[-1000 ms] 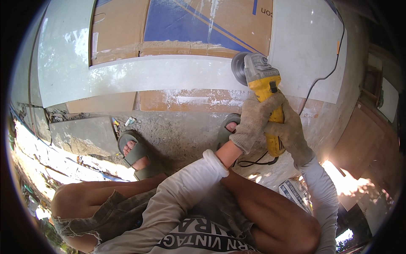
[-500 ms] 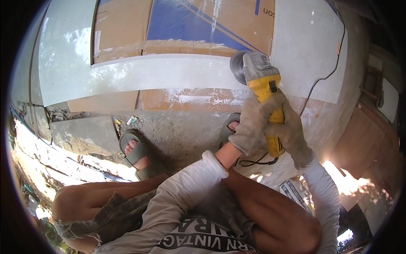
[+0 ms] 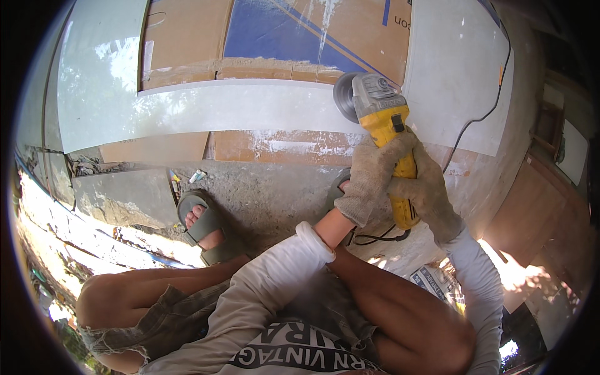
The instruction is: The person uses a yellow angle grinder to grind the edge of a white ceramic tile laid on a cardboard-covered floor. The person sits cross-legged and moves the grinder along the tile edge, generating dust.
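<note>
Both my gloved hands grip a yellow and grey angle grinder (image 3: 382, 119). My left hand (image 3: 374, 172) wraps round the front of its body, behind the grey gear head. Farther back, my right hand (image 3: 428, 194) closes on the rear part of the handle. The round grey disc (image 3: 344, 98) stands on edge at the left of the head, over the near strip of a white sheet (image 3: 237, 103) with a large rectangular opening. Whether the disc touches the sheet, I cannot tell. Brown and blue cardboard (image 3: 281, 37) shows through the opening.
A black power cord (image 3: 465, 125) curves over the sheet's right side. White dust lies on a cardboard strip (image 3: 281, 147) before my sandalled feet (image 3: 209, 228). A grey slab (image 3: 125, 197) lies at left, brown boards (image 3: 531, 206) lean at right. A printed bag (image 3: 434, 281) lies beside my right leg.
The grinder and both hands have shifted slightly left and toward the far side, the disc moving along the near strip of the sheet. My grip looks the same.
</note>
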A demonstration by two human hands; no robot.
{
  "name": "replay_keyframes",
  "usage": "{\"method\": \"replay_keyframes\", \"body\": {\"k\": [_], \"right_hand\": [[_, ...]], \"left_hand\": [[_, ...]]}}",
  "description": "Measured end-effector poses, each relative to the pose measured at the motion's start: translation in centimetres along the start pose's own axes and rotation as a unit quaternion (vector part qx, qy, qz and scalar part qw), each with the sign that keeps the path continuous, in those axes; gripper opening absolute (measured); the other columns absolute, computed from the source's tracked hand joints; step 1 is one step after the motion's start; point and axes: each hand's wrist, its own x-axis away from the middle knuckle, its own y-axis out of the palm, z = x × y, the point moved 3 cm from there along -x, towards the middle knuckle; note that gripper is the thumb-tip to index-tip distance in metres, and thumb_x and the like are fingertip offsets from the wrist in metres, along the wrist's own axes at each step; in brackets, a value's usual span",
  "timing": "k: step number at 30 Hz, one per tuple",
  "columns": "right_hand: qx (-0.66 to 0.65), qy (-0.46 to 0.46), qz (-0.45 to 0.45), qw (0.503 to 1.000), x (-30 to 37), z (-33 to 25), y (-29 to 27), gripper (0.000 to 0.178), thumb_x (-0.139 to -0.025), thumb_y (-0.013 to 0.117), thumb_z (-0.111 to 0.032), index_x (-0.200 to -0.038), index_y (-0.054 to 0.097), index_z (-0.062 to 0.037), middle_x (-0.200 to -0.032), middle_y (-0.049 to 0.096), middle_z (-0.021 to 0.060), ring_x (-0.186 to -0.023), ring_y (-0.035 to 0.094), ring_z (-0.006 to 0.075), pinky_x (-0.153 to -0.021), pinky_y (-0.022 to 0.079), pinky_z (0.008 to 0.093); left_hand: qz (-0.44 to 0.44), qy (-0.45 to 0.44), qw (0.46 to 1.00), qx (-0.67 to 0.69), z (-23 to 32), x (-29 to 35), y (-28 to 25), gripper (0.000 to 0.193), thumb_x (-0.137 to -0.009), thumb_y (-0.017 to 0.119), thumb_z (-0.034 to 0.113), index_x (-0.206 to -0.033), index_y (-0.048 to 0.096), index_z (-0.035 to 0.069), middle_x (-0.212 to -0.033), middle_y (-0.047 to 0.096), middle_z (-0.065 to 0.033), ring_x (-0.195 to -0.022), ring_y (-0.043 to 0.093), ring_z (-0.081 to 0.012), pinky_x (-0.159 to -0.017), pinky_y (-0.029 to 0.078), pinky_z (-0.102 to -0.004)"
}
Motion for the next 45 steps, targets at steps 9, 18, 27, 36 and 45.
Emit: {"method": "replay_keyframes", "body": {"k": [9, 18, 27, 36, 45], "right_hand": [[0.004, 0.008, 0.005, 1.000, 0.1, 0.6, -0.3, 0.096, -0.080, 0.077, -0.013, -0.165, 0.035, -0.0018, -0.133, 0.064, 0.0110, -0.119, 0.066, 0.0207, -0.101, 0.055, 0.0344], [-0.009, 0.023, 0.006, 1.000, 0.2, 0.8, -0.9, 0.092, -0.079, 0.075, -0.010, -0.163, 0.038, -0.0022, -0.131, 0.064, 0.0098, -0.117, 0.065, 0.0194, -0.099, 0.055, 0.0335], [-0.032, 0.017, 0.017, 0.999, 0.5, 1.8, -1.4, 0.078, -0.081, 0.079, -0.016, -0.153, 0.050, -0.0048, -0.123, 0.065, 0.0044, -0.108, 0.066, 0.0157, -0.095, 0.056, 0.0323], [-0.027, 0.043, 0.006, 0.999, 0.6, 1.7, -2.0, 0.091, -0.079, 0.074, -0.010, -0.163, 0.039, -0.0033, -0.132, 0.062, 0.0095, -0.120, 0.064, 0.0203, -0.102, 0.054, 0.0351], [-0.033, 0.044, 0.010, 0.998, 0.8, 1.4, -2.4, 0.087, -0.080, 0.074, -0.010, -0.161, 0.041, -0.0030, -0.130, 0.063, 0.0093, -0.119, 0.064, 0.0195, -0.101, 0.054, 0.0339]], "left_hand": [[0.000, -0.017, 1.000, -0.011, -0.3, -0.1, 0.0, 0.031, -0.099, 0.074, 0.021, -0.123, 0.067, 0.002, -0.107, 0.073, -0.0078, -0.096, 0.073, -0.0185, -0.084, 0.060, -0.0343], [0.005, -0.043, 0.999, -0.012, -0.8, -0.6, 0.5, 0.029, -0.100, 0.074, 0.018, -0.123, 0.067, 0.002, -0.107, 0.073, -0.0074, -0.096, 0.073, -0.0180, -0.084, 0.061, -0.0339], [0.004, -0.037, 0.999, -0.027, -2.1, -1.1, 0.6, 0.032, -0.100, 0.075, 0.022, -0.124, 0.067, 0.002, -0.108, 0.073, -0.0075, -0.096, 0.073, -0.0180, -0.083, 0.061, -0.0337], [-0.017, -0.022, 0.999, -0.036, -2.6, -1.5, 0.9, 0.038, -0.101, 0.075, 0.026, -0.126, 0.065, -0.001, -0.111, 0.073, -0.0117, -0.098, 0.074, -0.0206, -0.085, 0.062, -0.0332], [-0.015, -0.019, 0.999, -0.033, -2.9, -1.8, 1.3, 0.039, -0.100, 0.076, 0.027, -0.125, 0.066, -0.002, -0.110, 0.073, -0.0106, -0.098, 0.074, -0.0189, -0.084, 0.061, -0.0327]]}}
